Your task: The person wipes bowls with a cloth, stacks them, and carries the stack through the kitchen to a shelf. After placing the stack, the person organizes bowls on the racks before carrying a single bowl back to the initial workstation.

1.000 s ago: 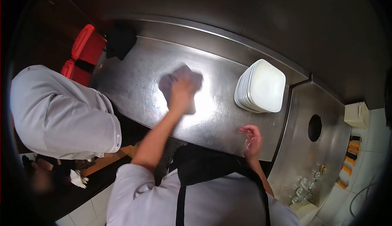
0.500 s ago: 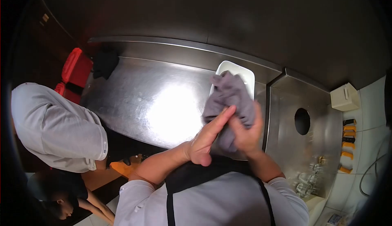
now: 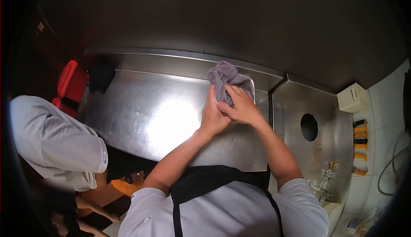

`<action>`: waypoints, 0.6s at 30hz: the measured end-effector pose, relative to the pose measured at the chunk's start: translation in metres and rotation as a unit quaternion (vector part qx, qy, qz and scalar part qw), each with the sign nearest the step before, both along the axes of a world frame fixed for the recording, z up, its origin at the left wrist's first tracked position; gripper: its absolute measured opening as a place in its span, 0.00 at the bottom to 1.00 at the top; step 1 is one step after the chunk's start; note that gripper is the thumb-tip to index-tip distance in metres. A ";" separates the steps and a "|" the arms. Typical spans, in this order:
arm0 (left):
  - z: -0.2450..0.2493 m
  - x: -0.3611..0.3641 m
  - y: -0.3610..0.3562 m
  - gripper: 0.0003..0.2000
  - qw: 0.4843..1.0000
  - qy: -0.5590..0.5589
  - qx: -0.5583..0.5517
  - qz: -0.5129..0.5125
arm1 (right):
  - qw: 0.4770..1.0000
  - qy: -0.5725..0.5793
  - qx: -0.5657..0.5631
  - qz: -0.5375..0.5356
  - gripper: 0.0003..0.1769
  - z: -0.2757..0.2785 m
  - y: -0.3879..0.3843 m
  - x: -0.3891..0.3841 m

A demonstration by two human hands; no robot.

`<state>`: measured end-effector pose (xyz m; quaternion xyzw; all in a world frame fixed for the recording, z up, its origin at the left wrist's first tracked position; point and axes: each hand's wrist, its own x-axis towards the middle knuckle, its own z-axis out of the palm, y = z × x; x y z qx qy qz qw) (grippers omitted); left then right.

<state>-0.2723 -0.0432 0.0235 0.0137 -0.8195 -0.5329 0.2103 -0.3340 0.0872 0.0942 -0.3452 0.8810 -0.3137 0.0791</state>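
Note:
A crumpled grey-purple cloth (image 3: 223, 73) lies in and over a white rectangular tub (image 3: 253, 86) at the back of the steel counter. My right hand (image 3: 243, 107) closes on the cloth from above, fingers bent into its folds. Against it, my left hand (image 3: 214, 116) holds the cloth's near left side, with fingers pointing away from me and partly hidden. The two hands touch at the thumbs. Most of the tub's inside is covered by cloth and hands.
The steel counter (image 3: 128, 104) runs left, with a red bin (image 3: 77, 83) and dark cloth (image 3: 102, 76) at its end. Right are a round hole (image 3: 309, 127), glasses (image 3: 323, 185), a white box (image 3: 353, 98) and yellow-and-black handles (image 3: 360, 145). A person's white sleeve (image 3: 72, 138) is left; another person bends below.
My hands have moved forward with the cloth, from in front of the tub to over it. My left hand, earlier stretched flat, now closes on the cloth. The person at lower left has shifted.

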 end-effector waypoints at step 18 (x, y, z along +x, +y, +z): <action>0.000 0.004 -0.008 0.62 0.998 0.024 -0.030 -0.041 | 1.000 0.014 0.002 -0.002 0.35 0.000 -0.010 -0.004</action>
